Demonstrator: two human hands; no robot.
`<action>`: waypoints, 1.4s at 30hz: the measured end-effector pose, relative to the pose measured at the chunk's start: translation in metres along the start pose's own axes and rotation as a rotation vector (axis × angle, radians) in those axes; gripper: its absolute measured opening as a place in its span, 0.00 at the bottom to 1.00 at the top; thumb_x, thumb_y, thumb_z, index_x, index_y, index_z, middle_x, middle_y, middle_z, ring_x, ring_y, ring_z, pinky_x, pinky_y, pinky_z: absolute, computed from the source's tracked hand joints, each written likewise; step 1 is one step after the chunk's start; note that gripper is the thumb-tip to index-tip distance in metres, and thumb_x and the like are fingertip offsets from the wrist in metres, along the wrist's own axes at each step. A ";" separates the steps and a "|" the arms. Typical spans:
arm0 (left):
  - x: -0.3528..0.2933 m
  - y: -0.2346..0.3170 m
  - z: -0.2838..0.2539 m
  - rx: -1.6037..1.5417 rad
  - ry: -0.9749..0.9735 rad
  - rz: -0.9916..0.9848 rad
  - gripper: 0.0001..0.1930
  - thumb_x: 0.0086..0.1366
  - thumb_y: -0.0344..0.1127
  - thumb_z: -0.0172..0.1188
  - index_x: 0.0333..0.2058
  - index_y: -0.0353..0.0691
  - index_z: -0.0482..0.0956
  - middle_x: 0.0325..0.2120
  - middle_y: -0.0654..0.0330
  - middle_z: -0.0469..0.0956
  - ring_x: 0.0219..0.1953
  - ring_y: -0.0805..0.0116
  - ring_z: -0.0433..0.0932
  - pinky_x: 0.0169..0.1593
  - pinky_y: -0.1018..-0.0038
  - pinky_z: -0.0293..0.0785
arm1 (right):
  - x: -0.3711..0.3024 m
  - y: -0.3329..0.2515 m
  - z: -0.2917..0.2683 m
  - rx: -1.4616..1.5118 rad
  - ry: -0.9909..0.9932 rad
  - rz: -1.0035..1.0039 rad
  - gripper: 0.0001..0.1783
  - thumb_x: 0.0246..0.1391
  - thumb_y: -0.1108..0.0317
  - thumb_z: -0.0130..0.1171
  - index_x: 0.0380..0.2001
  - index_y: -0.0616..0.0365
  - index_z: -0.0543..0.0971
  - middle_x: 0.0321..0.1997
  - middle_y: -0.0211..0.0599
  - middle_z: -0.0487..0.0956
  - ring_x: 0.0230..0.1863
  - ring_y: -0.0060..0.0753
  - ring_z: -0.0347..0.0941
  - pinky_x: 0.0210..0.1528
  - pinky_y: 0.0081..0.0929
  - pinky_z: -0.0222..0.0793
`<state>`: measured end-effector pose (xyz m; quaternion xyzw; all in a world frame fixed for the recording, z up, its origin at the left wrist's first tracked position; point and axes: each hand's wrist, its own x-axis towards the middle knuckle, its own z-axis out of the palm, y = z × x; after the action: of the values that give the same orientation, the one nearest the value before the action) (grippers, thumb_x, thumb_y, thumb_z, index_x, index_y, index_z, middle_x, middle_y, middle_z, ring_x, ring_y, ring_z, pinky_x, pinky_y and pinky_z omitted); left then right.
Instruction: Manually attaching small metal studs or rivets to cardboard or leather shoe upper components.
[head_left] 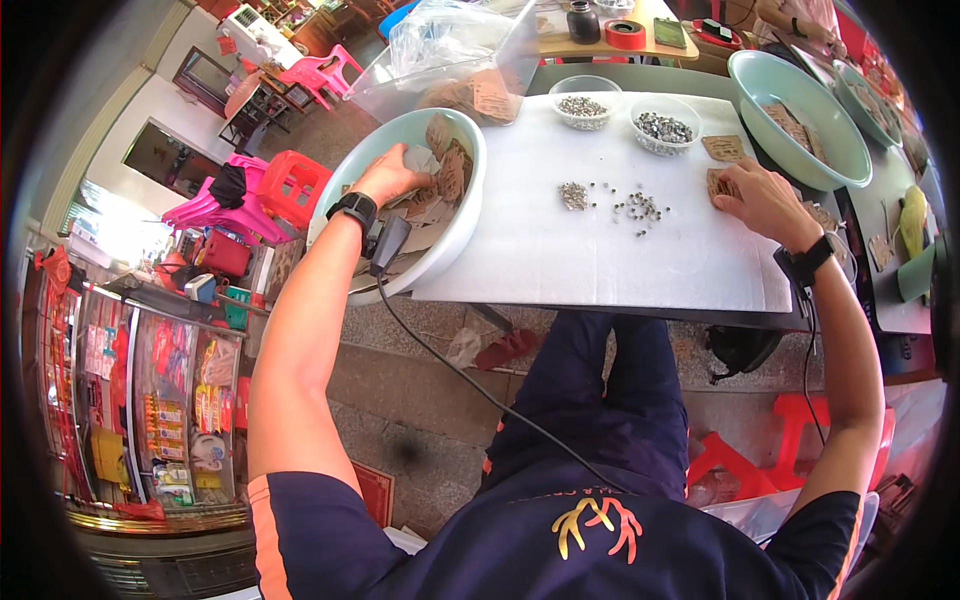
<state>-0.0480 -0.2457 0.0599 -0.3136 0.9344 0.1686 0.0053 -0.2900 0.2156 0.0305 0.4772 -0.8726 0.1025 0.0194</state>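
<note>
My left hand reaches into a pale green basin at the left, among loose brown cards. Its fingertips are partly hidden by the pile, so I cannot tell whether it grips one. At the right side of a white foam sheet, the fingers of my right hand are closed on a small brown card. Another brown card lies just beyond it. Between my hands, small metal pieces are scattered beside a tighter silvery cluster.
Two clear bowls of small metal pieces, one left of the other, stand at the sheet's far edge. A second green basin holds brown cards at the right. Behind the left basin is a clear plastic bin. A cable hangs from my left wrist.
</note>
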 end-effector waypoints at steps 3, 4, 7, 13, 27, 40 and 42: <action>-0.001 0.000 -0.001 -0.059 0.011 0.004 0.46 0.50 0.46 0.66 0.64 0.31 0.56 0.59 0.43 0.67 0.62 0.53 0.66 0.64 0.68 0.60 | -0.001 -0.001 0.000 0.000 0.010 -0.001 0.19 0.55 0.56 0.60 0.40 0.62 0.77 0.44 0.50 0.75 0.42 0.54 0.75 0.44 0.44 0.69; 0.000 -0.003 -0.001 -0.128 0.021 -0.011 0.47 0.50 0.47 0.65 0.64 0.31 0.56 0.60 0.41 0.66 0.63 0.51 0.65 0.64 0.67 0.60 | -0.001 -0.002 0.000 -0.005 0.010 0.001 0.19 0.55 0.56 0.60 0.40 0.62 0.77 0.44 0.50 0.75 0.43 0.54 0.75 0.44 0.44 0.69; 0.013 -0.016 -0.002 -0.194 0.117 -0.033 0.42 0.53 0.39 0.58 0.65 0.30 0.54 0.59 0.39 0.66 0.62 0.49 0.66 0.63 0.67 0.61 | 0.001 -0.001 0.002 0.002 0.039 -0.023 0.19 0.55 0.56 0.60 0.40 0.62 0.77 0.45 0.50 0.75 0.43 0.54 0.75 0.44 0.43 0.69; 0.004 0.002 0.001 -0.070 0.243 -0.093 0.41 0.53 0.29 0.52 0.67 0.40 0.51 0.53 0.36 0.71 0.56 0.43 0.71 0.59 0.63 0.67 | -0.002 0.003 0.004 0.010 0.037 -0.009 0.19 0.55 0.56 0.59 0.39 0.61 0.77 0.45 0.50 0.75 0.42 0.54 0.75 0.44 0.43 0.69; -0.030 0.010 -0.071 -0.249 0.641 0.386 0.35 0.53 0.24 0.54 0.62 0.41 0.60 0.56 0.47 0.69 0.56 0.54 0.71 0.61 0.66 0.64 | -0.001 0.011 0.010 0.102 0.070 -0.046 0.19 0.55 0.53 0.59 0.39 0.58 0.78 0.43 0.45 0.74 0.41 0.49 0.75 0.43 0.42 0.70; -0.081 0.289 0.049 -0.663 0.023 0.938 0.38 0.56 0.20 0.53 0.65 0.44 0.52 0.42 0.47 0.77 0.35 0.60 0.80 0.39 0.68 0.77 | -0.046 -0.008 0.003 -0.057 0.046 -0.098 0.16 0.52 0.55 0.60 0.35 0.57 0.79 0.47 0.44 0.74 0.54 0.45 0.68 0.52 0.42 0.65; -0.075 0.317 0.073 -0.516 0.026 0.921 0.40 0.55 0.19 0.51 0.66 0.44 0.50 0.46 0.38 0.74 0.40 0.46 0.79 0.46 0.61 0.76 | -0.052 -0.012 0.003 -0.024 -0.056 -0.021 0.17 0.52 0.56 0.60 0.37 0.58 0.77 0.49 0.44 0.74 0.54 0.45 0.68 0.55 0.42 0.62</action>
<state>-0.1812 0.0582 0.0985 0.1365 0.9036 0.3739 -0.1585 -0.2521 0.2518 0.0228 0.4890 -0.8688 0.0784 0.0016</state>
